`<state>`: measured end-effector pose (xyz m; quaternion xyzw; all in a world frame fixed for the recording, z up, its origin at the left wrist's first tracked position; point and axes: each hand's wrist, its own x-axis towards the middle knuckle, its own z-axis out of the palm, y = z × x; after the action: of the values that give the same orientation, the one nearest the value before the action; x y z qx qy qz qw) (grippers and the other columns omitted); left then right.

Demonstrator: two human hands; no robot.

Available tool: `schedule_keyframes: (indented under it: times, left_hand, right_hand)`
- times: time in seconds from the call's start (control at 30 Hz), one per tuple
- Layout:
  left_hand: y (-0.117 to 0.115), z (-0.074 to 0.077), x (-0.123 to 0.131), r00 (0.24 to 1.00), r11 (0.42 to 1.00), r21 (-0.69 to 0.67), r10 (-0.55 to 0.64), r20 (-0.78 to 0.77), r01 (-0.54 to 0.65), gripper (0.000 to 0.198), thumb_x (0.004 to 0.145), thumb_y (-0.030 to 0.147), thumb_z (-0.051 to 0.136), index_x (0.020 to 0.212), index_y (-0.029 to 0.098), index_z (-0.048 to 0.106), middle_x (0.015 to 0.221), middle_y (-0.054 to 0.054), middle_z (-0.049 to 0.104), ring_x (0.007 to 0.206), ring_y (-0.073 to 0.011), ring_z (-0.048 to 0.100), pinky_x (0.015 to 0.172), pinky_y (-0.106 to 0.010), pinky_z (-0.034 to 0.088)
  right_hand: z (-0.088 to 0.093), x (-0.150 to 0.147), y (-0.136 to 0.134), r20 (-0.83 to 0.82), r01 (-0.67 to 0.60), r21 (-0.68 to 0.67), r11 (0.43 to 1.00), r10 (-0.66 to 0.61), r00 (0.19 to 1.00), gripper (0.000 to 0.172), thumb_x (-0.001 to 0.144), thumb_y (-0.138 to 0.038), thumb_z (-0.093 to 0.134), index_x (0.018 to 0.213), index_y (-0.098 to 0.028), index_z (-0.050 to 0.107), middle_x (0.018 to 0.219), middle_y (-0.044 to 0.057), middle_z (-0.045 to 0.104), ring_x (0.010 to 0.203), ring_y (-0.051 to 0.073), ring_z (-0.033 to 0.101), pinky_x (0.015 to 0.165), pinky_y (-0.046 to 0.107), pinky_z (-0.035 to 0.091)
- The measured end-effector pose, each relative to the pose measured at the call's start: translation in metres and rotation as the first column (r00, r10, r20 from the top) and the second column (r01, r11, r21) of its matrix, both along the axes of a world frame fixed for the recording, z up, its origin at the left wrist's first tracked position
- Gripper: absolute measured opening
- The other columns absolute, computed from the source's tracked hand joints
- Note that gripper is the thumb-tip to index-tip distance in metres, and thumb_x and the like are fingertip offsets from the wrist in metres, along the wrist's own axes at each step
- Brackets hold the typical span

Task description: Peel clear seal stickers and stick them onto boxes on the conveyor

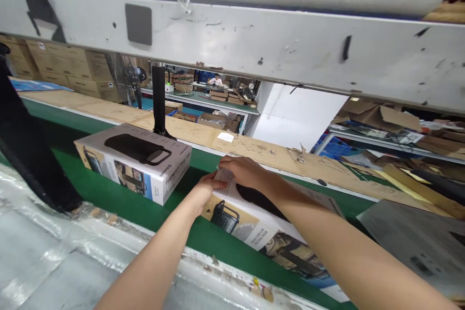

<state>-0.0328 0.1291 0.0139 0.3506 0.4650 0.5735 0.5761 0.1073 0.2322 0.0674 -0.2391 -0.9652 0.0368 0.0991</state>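
Observation:
A printed product box (267,220) lies on the green belt (214,247), with a picture of a black device with a handle on its top. My left hand (206,190) is closed at the near corner of the box's left end, fingertips on its edge. On the far corner of that same end, my right hand (241,173) curls its fingers over the edge. The end face under the fingers is mostly hidden, and my right forearm covers part of the top. To the left sits a matching box (134,160), apart from both hands.
A grey beam (232,34) crosses above the belt, with black posts (159,99) below it. A grey box (417,242) lies at right. Cardboard strips (254,150) line the far edge. Cartons (80,68) are stacked behind; a person (215,80) is at a distant bench.

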Motion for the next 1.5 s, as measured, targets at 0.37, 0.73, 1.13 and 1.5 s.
schedule_keyframes:
  times: [0.37,0.73,1.13,1.5]
  left_hand:
    - [-0.002,0.011,-0.009,0.988,0.999,-0.043,0.024,-0.151,-0.031,0.053,0.052,0.028,0.085,0.101,0.010,0.075,0.079,-0.012,0.077,0.077,-0.0323,0.074,0.065,-0.034,0.051]
    - [-0.038,0.052,0.074,0.926,0.925,0.380,0.133,-0.354,0.013,0.044,0.079,0.041,0.082,0.118,0.020,0.075,0.137,-0.010,0.067,0.142,-0.0329,0.048,0.119,-0.036,0.034]
    - [-0.060,0.047,0.124,0.874,0.917,0.014,-0.374,-0.312,0.398,0.050,0.067,0.057,0.090,0.080,0.014,0.068,0.079,-0.003,0.065,0.073,-0.0144,0.057,0.073,-0.028,0.051]
    - [-0.049,0.031,0.121,0.794,0.921,0.342,0.065,-0.604,0.185,0.027,0.082,0.045,0.075,0.078,0.020,0.068,0.076,0.000,0.066,0.074,-0.0158,0.058,0.071,-0.026,0.045]
  right_hand:
    - [0.031,-0.041,0.001,-0.110,0.061,-0.170,0.984,-0.081,0.991,0.027,0.063,0.011,0.068,0.061,-0.016,0.071,0.090,0.011,0.076,0.093,0.027,0.071,0.084,0.033,0.052]
    - [0.008,0.149,-0.098,-0.670,-0.268,-0.723,0.637,-0.550,0.499,0.057,0.089,-0.049,0.066,0.139,-0.026,0.052,0.134,0.012,0.061,0.074,0.013,0.068,0.072,0.029,0.055]
    - [-0.033,0.168,-0.150,-0.761,-0.269,-0.638,0.722,-0.538,0.362,0.043,0.094,-0.042,0.060,0.133,-0.025,0.055,0.131,0.010,0.061,0.080,0.013,0.067,0.078,0.033,0.056]
    - [-0.033,0.167,-0.148,-0.551,-0.080,-0.821,0.565,-0.748,0.370,0.057,0.070,-0.037,0.077,0.123,-0.022,0.064,0.127,0.010,0.063,0.108,0.024,0.064,0.086,0.037,0.052]
